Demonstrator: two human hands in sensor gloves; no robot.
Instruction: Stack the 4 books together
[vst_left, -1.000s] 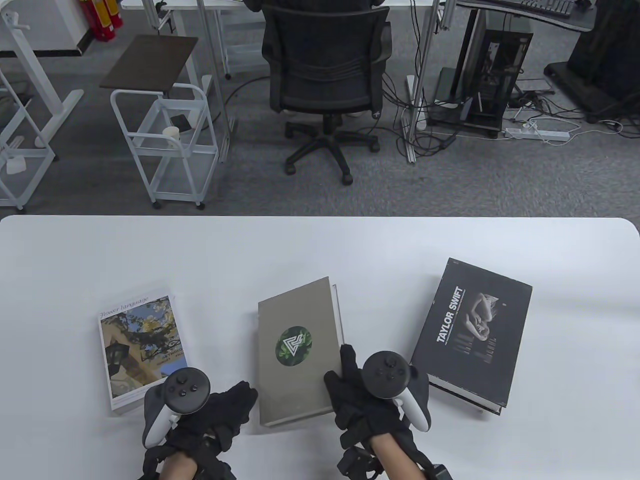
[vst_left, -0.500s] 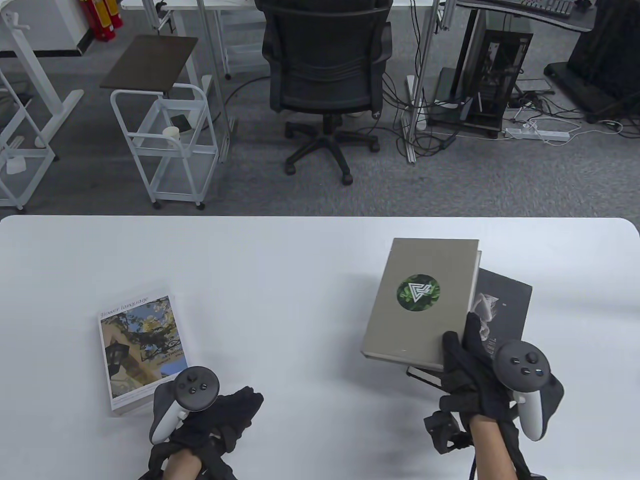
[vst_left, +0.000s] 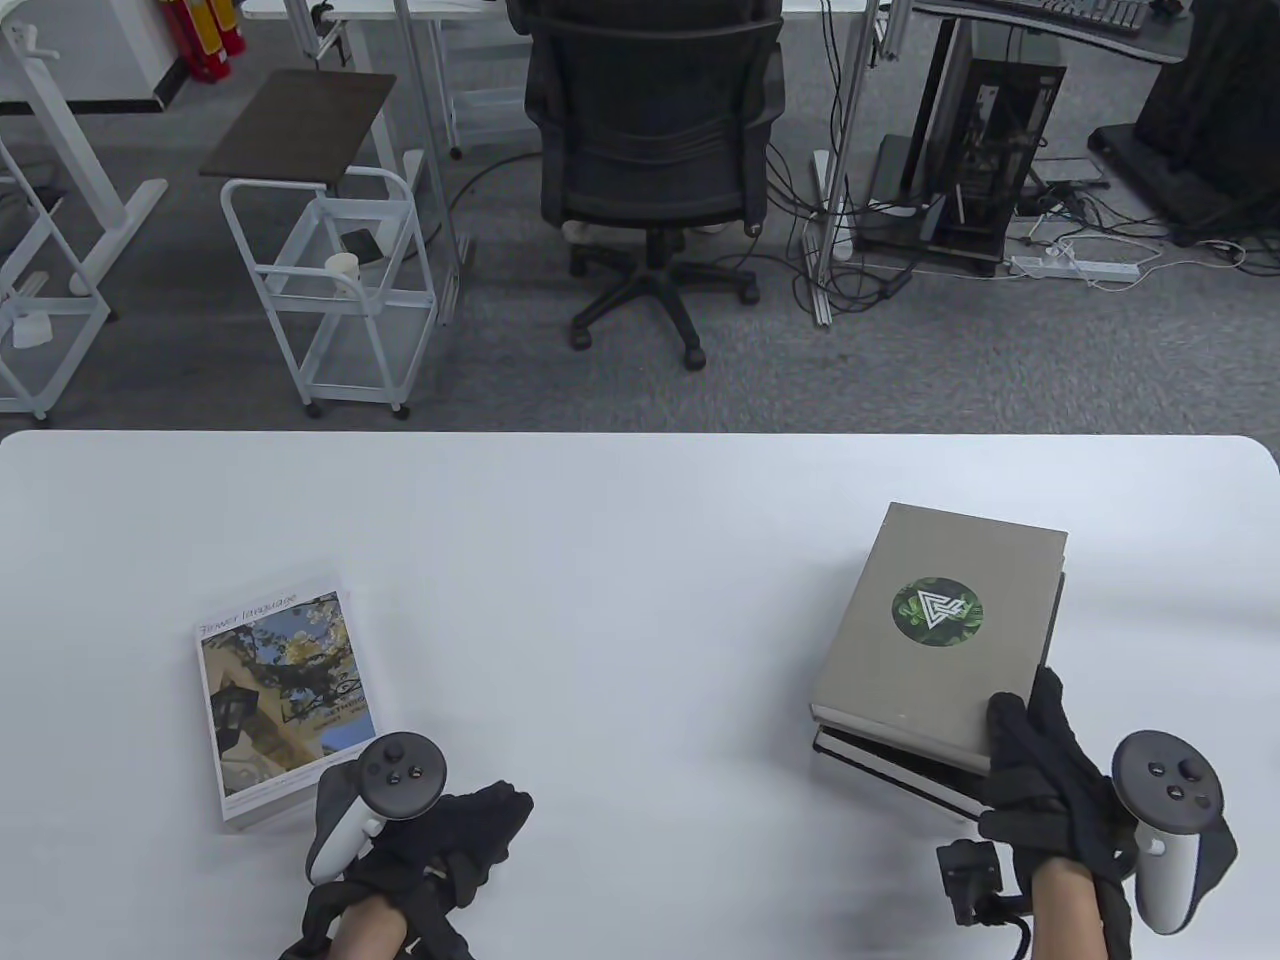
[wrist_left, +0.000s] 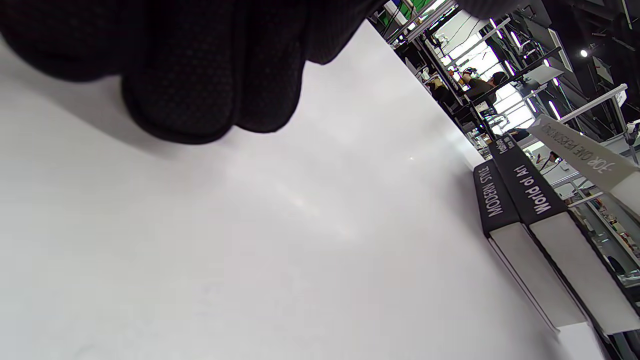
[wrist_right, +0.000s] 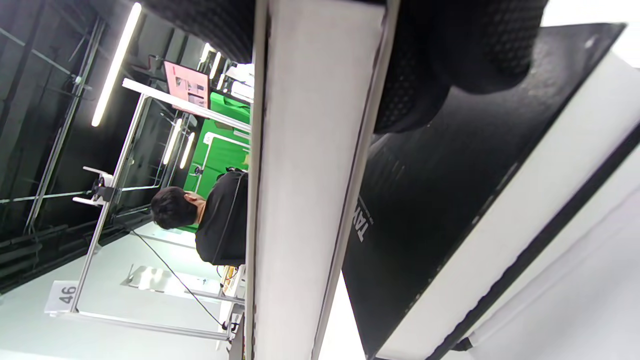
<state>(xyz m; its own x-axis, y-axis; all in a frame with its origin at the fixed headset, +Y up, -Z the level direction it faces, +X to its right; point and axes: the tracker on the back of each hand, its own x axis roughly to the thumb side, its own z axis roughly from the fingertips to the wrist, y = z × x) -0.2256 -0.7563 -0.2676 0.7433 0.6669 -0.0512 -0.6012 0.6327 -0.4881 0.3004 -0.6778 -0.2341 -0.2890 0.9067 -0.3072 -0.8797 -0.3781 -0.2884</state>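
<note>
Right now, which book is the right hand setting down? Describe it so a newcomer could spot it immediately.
Look at the white table, on its right side, where books are piled. The grey book lies on top, gripped at its near corner by the right hand. Its plain grey cover with a round green leafy emblem sets it apart from the black book beneath.

Beyond your white table (vst_left: 620, 520) you have a black office chair (vst_left: 655, 130) on grey carpet; a white wire trolley (vst_left: 335, 290) stands to its left; a computer tower (vst_left: 985, 150) and power strip (vst_left: 1075, 267) sit among cables at right.
</note>
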